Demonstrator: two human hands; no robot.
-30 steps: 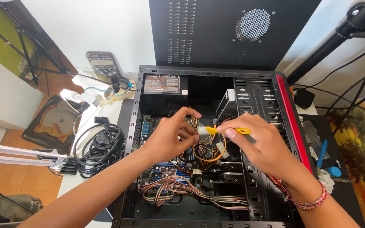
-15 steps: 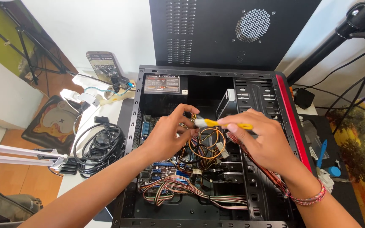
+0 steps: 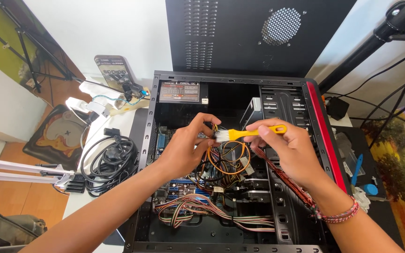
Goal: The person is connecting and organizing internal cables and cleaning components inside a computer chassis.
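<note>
1. Compared with a second ago, the right hand (image 3: pixel 290 151) has turned the yellow brush (image 3: pixel 244 134) so that its white bristles point left at the part held by the left hand (image 3: pixel 188 147); earlier the brush lay lower, level with the orange and yellow wire loop (image 3: pixel 228 159)
2. The brush now sits above that loop, in the middle of the open computer case (image 3: pixel 319 112), with its bristle tip touching or just beside the left fingertips
3. The right fingers (image 3: pixel 266 132) are pressed together around the yellow handle, thumb underneath, in a firm pinch
4. The left fingers (image 3: pixel 207 122) are curled and pinch a small connector among the wires; the connector itself is mostly hidden, so its kind cannot be told
5. The left hand has barely shifted over the second, holding the same spot above the blue motherboard (image 3: pixel 183 185)
6. Judged from this, the brushing has moved from the wire bundle up to the pinched connector, which looks like dusting carried on piece by piece
7. The ribbon cables (image 3: pixel 202 208) at the bottom of the case and the coiled black cable (image 3: pixel 106 161) on the bench (image 3: pixel 78 211) lie as before
</note>
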